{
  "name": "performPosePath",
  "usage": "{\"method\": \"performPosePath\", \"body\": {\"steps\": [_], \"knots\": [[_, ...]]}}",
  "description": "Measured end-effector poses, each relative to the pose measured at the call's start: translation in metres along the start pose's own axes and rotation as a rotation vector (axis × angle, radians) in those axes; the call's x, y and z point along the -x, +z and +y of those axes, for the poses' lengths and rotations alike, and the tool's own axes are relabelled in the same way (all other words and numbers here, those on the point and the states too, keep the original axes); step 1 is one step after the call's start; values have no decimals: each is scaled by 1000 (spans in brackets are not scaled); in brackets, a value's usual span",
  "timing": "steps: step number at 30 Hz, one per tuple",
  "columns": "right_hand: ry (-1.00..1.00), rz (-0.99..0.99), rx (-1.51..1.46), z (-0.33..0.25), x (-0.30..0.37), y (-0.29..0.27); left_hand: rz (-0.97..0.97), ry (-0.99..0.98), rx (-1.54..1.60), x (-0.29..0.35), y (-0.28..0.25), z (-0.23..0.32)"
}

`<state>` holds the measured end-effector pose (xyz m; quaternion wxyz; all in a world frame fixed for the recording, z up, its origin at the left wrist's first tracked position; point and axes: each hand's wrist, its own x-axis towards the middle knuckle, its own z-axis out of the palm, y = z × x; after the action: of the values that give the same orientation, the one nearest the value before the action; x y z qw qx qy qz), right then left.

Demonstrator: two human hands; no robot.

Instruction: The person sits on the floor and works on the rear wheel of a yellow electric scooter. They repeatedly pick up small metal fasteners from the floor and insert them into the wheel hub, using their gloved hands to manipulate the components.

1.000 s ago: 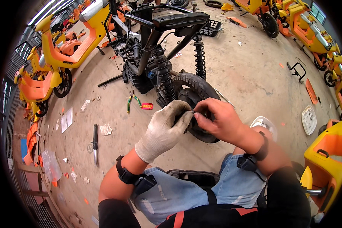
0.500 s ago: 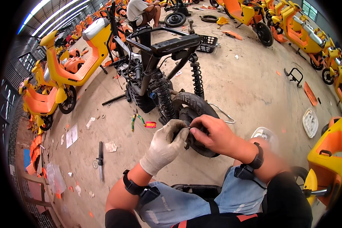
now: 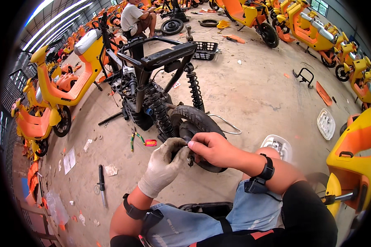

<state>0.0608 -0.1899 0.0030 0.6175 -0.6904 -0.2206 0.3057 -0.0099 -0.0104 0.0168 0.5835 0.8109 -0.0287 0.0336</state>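
Observation:
My left hand (image 3: 163,164), in a pale work glove with dirty fingertips, pinches a small dark part beside the rear wheel. Bare, my right hand (image 3: 212,149) meets it there, thumb and forefinger closed at the same spot. What sits between the fingertips is too small and covered to name. Just behind both hands stands the black rear tyre (image 3: 202,116) of a stripped scooter frame (image 3: 152,57). Two coil-spring shock absorbers rise near it, one of them the right shock absorber (image 3: 195,88).
Green-handled pliers (image 3: 137,138) and a red packet (image 3: 151,143) lie left of the wheel. A shock-like tube (image 3: 101,185) rests farther left. White trays (image 3: 326,124) and a black crate (image 3: 205,50) are on the floor. Yellow scooters (image 3: 350,164) stand around; a person (image 3: 137,18) squats behind.
The whole scene has shifted left in the picture as my head turned right. Both hands stay together by the wheel, fingers still pinched, with the right fingers slightly changed in pose.

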Motion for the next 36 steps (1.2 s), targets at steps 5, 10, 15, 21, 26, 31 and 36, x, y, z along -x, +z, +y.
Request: {"method": "performPosePath", "body": {"steps": [5, 10, 15, 21, 26, 31, 36], "knots": [[-28, 45, 25, -4, 0, -3, -72, 20, -108, -5, -3, -1], [-101, 101, 98, 8, -3, -2, -103, 10, -103, -5, -8, -8], [-162, 136, 232, 5, 0, 14, -207, -294, 260, 2, -17, -13], [-298, 211, 358, 1, 3, 16, -286, -338, 308, -2, -23, -5], [-385, 230, 422, 9, 3, -1, -170, -291, 196, -8, 0, -5], [-473, 98, 300, 13, -17, 10, -50, -298, 44, 7, -17, -10], [-342, 126, 259, 13, 10, -9, -118, -103, -24, -4, 5, -29]]}}
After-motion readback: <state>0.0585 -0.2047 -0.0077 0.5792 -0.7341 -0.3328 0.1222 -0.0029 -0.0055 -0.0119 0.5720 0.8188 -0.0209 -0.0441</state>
